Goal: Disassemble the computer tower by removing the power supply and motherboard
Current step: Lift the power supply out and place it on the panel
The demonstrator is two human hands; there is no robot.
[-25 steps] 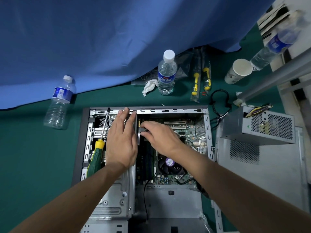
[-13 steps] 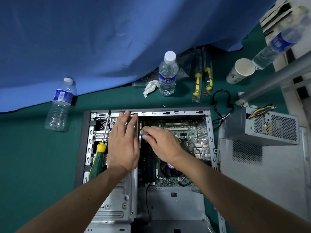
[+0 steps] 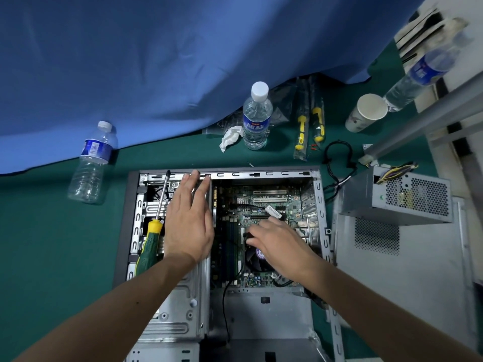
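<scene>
Fingers, left hand (image 3: 189, 226): straight and held together, laid flat on the metal drive cage (image 3: 180, 307) at the case's left side; fingertips (image 3: 194, 176) reach the far rim of the case. They grip nothing.
Fingers, right hand (image 3: 281, 246): bent down into the case over the motherboard (image 3: 261, 202), their tips at a small black part just beside the fan. Whether they pinch it or only touch it I cannot tell.
Computer tower (image 3: 130, 218): lying on its side on the green counter (image 3: 52, 244), open side up, board exposed inside.
Motherboard: still seated in the case, with white slots near the far edge and a cooler fan (image 3: 257, 259) with a purple centre label partly under the right hand.
Power supply (image 3: 397, 198): out of the case, resting on the grey side panel (image 3: 405, 278) to the right, its coloured wires at the far end.
Screwdriver (image 3: 153, 231): green and yellow handle, lying in the case just left of the left hand, shaft pointing away.
Writing: the upright water bottle (image 3: 256, 118) behind the case has a blue label with white characters, too blurred to read. The bottle (image 3: 91, 165) lying at left and the bottle (image 3: 420, 77) at far right also bear blue labels, illegible.
Other: a paper cup (image 3: 366, 113), a crumpled tissue (image 3: 230, 137), and bagged yellow tools (image 3: 309, 126) near the blue cloth (image 3: 183, 61).
</scene>
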